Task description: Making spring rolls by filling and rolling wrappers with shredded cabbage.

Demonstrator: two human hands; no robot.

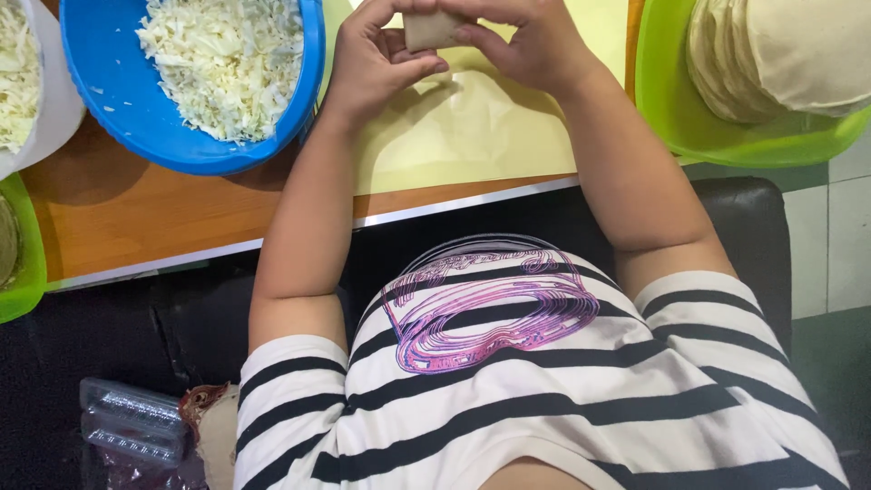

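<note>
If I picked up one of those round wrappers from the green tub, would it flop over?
Probably floppy: the round wrappers look thin and drape over the stack's edge. Likely light, and easy to tear. The green tub looks steadier.

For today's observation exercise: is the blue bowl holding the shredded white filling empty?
No. The blue bowl is heaped with shredded white filling, beside the left hand holding a folded wrapper.

A stack of clear plastic packages (133,422), flat and rectangular with ribbed edges, is lying at the lower left, well below the blue bowl (109,82) and just left of the striped sleeve (290,399). No labels, signs or screens are showing anywhere around that bowl.
</note>
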